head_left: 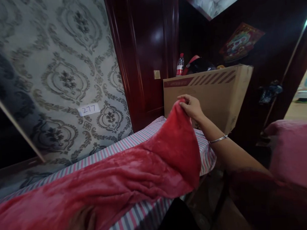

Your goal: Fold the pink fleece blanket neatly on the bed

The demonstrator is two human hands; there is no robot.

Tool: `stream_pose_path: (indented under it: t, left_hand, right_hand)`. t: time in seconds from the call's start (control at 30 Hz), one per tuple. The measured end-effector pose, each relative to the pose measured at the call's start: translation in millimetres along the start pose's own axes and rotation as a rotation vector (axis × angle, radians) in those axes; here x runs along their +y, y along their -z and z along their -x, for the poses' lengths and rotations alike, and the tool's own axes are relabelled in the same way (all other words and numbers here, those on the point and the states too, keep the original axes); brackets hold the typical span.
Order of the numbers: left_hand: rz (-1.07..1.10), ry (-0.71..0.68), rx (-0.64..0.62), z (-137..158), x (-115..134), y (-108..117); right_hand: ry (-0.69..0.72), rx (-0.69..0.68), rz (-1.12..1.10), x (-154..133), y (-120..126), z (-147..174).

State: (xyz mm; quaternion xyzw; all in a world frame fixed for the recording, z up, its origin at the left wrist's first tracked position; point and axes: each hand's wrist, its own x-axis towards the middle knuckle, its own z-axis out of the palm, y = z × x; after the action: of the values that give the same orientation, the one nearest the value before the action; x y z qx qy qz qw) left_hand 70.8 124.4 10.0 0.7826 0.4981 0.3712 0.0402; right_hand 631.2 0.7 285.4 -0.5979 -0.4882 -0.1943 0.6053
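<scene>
A red fleece blanket [125, 176] lies across a bed with a pink, white and grey striped sheet [147, 216]. My right hand [190, 107] pinches the blanket's far corner and holds it lifted above the bed's end; a thin bracelet sits on that wrist. My left hand [83, 224] is blurred at the bottom edge, pressed on or gripping the blanket's near part; its fingers are hard to make out.
A large cardboard box [218, 92] stands just beyond the bed's end, with a water bottle [180, 64] and dark items behind it. Patterned wallpaper with a "277" label [89, 109] is at left, a dark wooden door [146, 55] behind, a pink cushion [293, 150] at right.
</scene>
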Motion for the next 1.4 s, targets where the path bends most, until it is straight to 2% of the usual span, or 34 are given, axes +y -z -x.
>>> stream_pose_path:
  t: [0.07, 0.17, 0.27, 0.33, 0.43, 0.53, 0.6, 0.67, 0.77, 0.87, 0.97, 1.03, 1.13, 1.2, 1.33, 1.4]
  left_hand:
    - [0.093, 0.032, 0.031, -6, 22, 9]
    - [0.296, 0.037, 0.067, -17, 78, 27]
    - [0.617, 0.010, -0.027, -26, 137, 43]
    - [0.813, 0.012, -0.065, -30, 162, 49]
    - [0.923, 0.125, -0.142, -28, 165, 48]
    - [0.824, 0.202, -0.273, -19, 142, 38]
    - [0.754, 0.209, -0.338, -12, 126, 30]
    - [0.690, 0.181, -0.371, -7, 116, 22]
    - [0.505, 0.070, -0.362, -5, 117, 15]
    - [0.268, -0.137, -0.288, -5, 134, 9]
    - [0.065, -0.336, -0.270, -8, 160, 0]
    - [-0.075, -0.390, -0.297, -12, 179, -9]
    - [-0.228, -0.385, -0.355, -21, 198, -19]
    - [-0.246, -0.328, -0.396, -28, 199, -22]
    - [-0.126, -0.110, -0.405, -45, 180, -22]
    - [-0.075, -0.052, -0.434, -51, 170, -20]
  right_hand:
    - [0.092, -0.107, 0.026, -36, -13, 14]
    - [0.188, -0.330, -0.027, -95, -43, 50]
    - [0.278, -0.574, -0.140, -145, -79, 108]
    - [0.346, -0.713, -0.206, -167, -104, 157]
    - [0.381, -0.893, -0.269, -179, -135, 234]
    - [0.327, -1.037, -0.237, -174, -152, 296]
    - [0.290, -1.108, -0.238, -167, -155, 321]
    - [0.268, -1.144, -0.277, -157, -150, 333]
    - [0.251, -1.129, -0.388, -137, -133, 335]
    - [0.215, -1.000, -0.447, -113, -110, 331]
    - [0.250, -0.883, -0.314, -91, -95, 325]
    - [0.286, -0.857, -0.154, -78, -94, 320]
    - [0.251, -0.824, 0.077, -63, -100, 310]
    - [0.195, -0.795, 0.181, -54, -100, 302]
    - [0.139, -0.668, 0.132, -37, -87, 296]
    - [0.127, -0.609, 0.091, -28, -77, 300]
